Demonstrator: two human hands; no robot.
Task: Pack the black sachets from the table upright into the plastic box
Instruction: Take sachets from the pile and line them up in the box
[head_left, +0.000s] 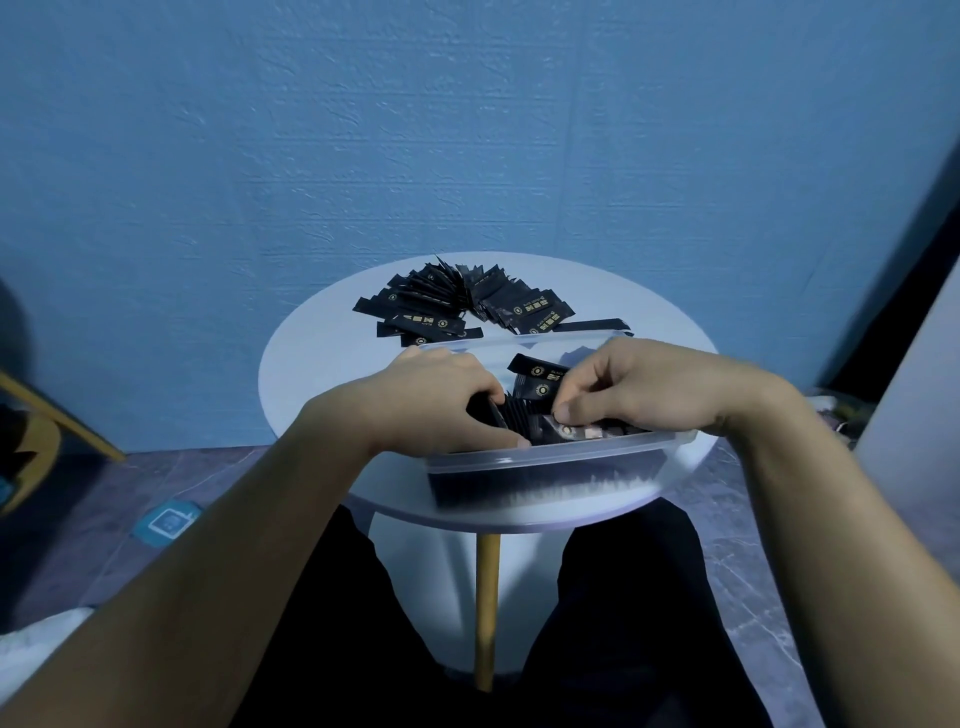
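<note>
A clear plastic box (561, 460) stands at the near edge of a round white table (311, 364). Inside it several black sachets (511, 415) stand upright in a row, and a few more (537, 382) lie loose behind them. My left hand (431, 402) reaches into the box, its fingers curled round the left end of the upright row. My right hand (639, 392) is also in the box, thumb and fingers pinching sachets on the right side. A loose pile of black sachets (462, 304) with gold print lies on the table beyond the box.
A blue wall rises right behind the table. A wooden table leg (487, 608) stands between my knees. A wooden chair part (57, 415) is at the left, a blue tile mark (166, 522) on the floor, and a pale panel (914, 389) at the right.
</note>
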